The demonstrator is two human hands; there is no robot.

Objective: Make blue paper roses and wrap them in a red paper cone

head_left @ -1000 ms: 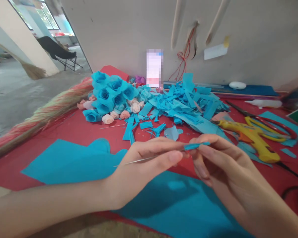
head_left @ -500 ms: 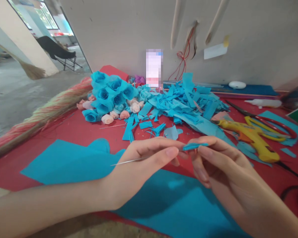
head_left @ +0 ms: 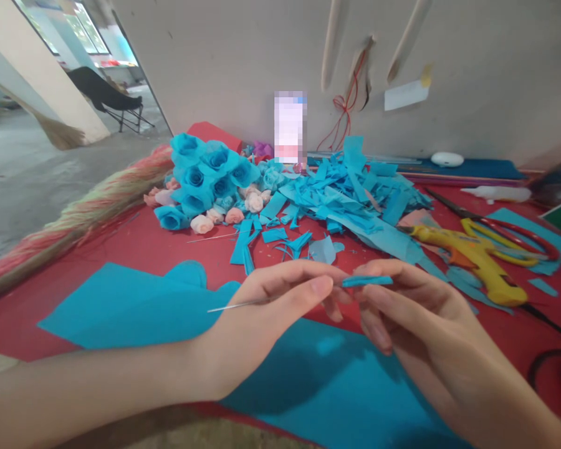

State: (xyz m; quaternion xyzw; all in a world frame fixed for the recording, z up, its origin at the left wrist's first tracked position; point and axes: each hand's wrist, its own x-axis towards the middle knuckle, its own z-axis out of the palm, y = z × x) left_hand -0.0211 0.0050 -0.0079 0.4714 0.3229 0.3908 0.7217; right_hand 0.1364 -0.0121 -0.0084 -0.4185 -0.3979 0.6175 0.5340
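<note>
My left hand (head_left: 266, 318) pinches a thin metal wire (head_left: 229, 307), its bare end sticking out past the wrist side of the thumb. At the wire's other end is a small narrow roll of blue paper (head_left: 367, 282). The fingers of my right hand (head_left: 434, 337) are closed around this roll, thumb below and index finger above. Where paper and wire meet is partly hidden by the fingertips. Under both hands lies a large blue paper sheet (head_left: 308, 386); another blue sheet (head_left: 116, 312) lies to the left.
Finished blue paper flowers (head_left: 196, 178) and small pink ones (head_left: 202, 224) stand at the back left. Blue paper scraps (head_left: 355, 193) are heaped mid-table. A yellow glue gun (head_left: 477, 262) and scissors (head_left: 518, 243) lie right. A blurred-out phone-like screen (head_left: 288, 125) leans on the wall.
My right thumb has shifted slightly left and down along the blue paper, which now looks narrower and more tightly rolled. My left hand stays nearly in place with the wire.
</note>
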